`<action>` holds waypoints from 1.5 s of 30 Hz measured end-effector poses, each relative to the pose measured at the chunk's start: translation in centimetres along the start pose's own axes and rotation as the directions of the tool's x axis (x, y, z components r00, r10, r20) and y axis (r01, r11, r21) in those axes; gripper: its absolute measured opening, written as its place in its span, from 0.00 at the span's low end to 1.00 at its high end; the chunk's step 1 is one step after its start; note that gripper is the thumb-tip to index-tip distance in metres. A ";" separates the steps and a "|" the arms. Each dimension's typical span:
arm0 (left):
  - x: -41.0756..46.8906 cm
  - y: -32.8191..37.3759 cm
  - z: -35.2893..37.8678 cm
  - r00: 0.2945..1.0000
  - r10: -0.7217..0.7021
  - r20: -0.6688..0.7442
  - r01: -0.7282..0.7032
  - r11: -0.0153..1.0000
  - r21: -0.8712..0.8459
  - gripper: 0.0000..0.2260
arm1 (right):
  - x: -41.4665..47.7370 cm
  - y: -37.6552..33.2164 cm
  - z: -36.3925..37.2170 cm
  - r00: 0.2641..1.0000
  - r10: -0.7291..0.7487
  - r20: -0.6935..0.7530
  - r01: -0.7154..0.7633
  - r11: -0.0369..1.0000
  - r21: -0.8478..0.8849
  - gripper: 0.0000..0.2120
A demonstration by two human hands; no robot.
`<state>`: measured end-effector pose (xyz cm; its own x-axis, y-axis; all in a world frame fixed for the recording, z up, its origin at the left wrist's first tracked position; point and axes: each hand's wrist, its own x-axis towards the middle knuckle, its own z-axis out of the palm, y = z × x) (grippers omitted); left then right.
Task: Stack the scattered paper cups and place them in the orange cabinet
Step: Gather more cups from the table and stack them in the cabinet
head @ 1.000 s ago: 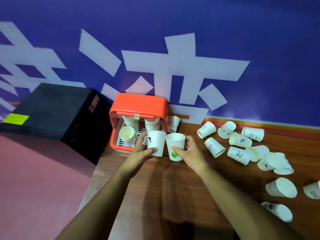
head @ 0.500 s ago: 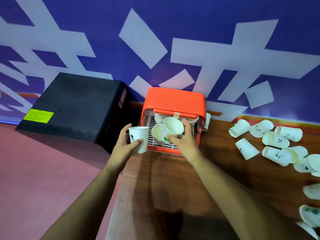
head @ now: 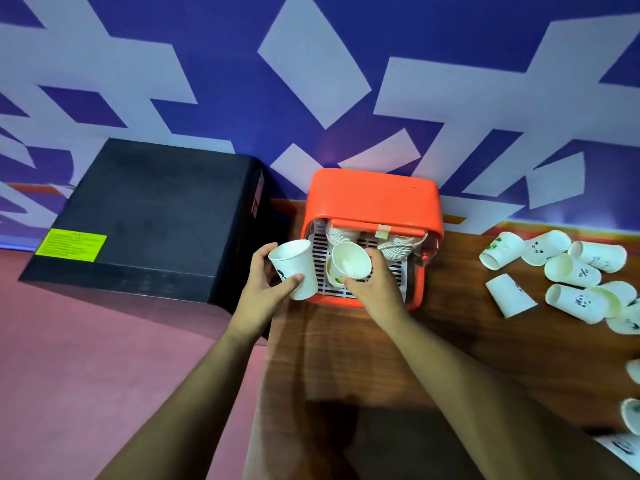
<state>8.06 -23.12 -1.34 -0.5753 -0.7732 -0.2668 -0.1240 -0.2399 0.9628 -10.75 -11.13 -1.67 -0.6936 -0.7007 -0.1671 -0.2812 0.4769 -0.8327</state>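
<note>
The left hand grips a black-printed paper cup upright, thumb across its front and fingers curled behind. Half a second ago that cup hung just clear of the orange cabinet. Now its right side overlaps the cabinet's front corner at the cabinet's 8 o'clock.

The right hand holds a green-marked paper cup from below, fingers wrapped round its wall. The cup is tilted so its open mouth faces up and toward the viewer. It has slid toward 9 o'clock within the cabinet's open front, from about the middle to the left part. It sits over a lone cup on the slatted tray. A second ago both held cups were low in front of the cabinet.

Nested cup stacks lean under the cabinet's lid as before.

The view has swung. The cabinet now sits near centre, and the loose paper cups lie on their sides on the wooden table, at the cabinet's 3 to 4 o'clock. The black box stands at its 9 o'clock.
</note>
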 end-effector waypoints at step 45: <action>4.6 -3.0 5.3 0.983 0.027 0.180 -0.115 0.856 0.504 0.21 | 1.2 2.6 0.8 0.965 0.129 0.227 -0.158 0.980 0.118 0.27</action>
<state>1.51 -22.91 -5.21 -0.7143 -0.6614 -0.2289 -0.4471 0.1796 0.8763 -11.79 -11.18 -4.42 -0.5552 -0.7356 -0.3882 -0.0874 0.5158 -0.8523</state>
